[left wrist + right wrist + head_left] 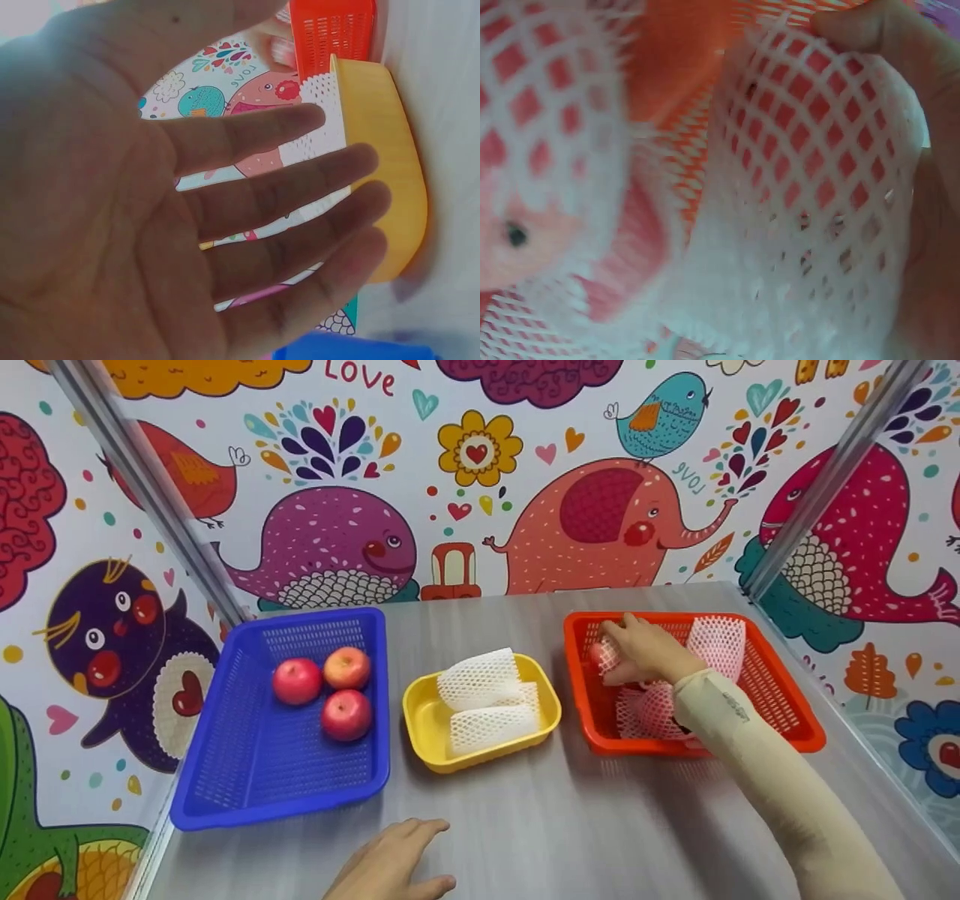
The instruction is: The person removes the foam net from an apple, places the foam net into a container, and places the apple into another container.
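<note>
My right hand (651,649) reaches into the red basket (793,694) and grips an apple in a white foam net (607,657) near its back left corner. In the right wrist view, the thumb and fingers lie around the netted apple (810,127), whose red skin shows through the mesh. Other netted apples (654,711) lie beside and below this hand, partly hidden by the forearm. My left hand (397,859) is held over the front of the table, fingers spread and holding nothing. In the left wrist view its palm (97,195) faces the camera.
A yellow basket (424,724) in the middle holds loose white foam nets (493,727). To the left, a blue basket (255,765) contains three bare red apples (346,715). Patterned wall panels (480,510) with metal posts enclose the grey table (510,832) at the back and sides.
</note>
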Tool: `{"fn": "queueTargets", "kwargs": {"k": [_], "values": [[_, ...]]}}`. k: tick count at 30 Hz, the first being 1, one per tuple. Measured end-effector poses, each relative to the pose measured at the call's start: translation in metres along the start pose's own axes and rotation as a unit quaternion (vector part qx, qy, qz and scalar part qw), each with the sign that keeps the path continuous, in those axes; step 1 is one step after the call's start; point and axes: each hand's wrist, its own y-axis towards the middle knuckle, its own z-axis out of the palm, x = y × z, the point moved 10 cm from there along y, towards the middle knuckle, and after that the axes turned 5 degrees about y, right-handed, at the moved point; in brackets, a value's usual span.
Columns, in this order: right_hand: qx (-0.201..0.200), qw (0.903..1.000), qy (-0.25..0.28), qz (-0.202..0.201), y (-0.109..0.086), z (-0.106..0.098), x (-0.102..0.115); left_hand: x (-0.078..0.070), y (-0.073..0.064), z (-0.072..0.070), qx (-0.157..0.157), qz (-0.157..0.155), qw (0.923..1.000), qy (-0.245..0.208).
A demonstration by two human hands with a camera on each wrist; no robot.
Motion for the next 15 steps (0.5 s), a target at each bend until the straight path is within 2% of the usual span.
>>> {"fn": "queueTargets", "kwargs": {"k": [3, 8, 11, 15], "values": [[-0.036, 0.9985, 0.012, -0.04, -0.017, -0.018, 0.019, -0.001, 0.001, -0.001, -0.001, 0.001, 1.0, 0.0], [-0.097, 0.99, 0.021, -0.1, -0.053, -0.039, 0.05, -0.004, 0.003, -0.001, 0.004, 0.001, 1.0, -0.004], [-0.137, 0.9821, 0.022, -0.128, -0.077, -0.044, 0.065, -0.005, 0.003, 0.0, 0.005, 0.006, 1.0, -0.003], [-0.174, 0.9701, 0.039, -0.164, -0.107, -0.041, 0.086, -0.004, 0.006, 0.004, 0.023, -0.001, 0.9996, -0.015]]}}
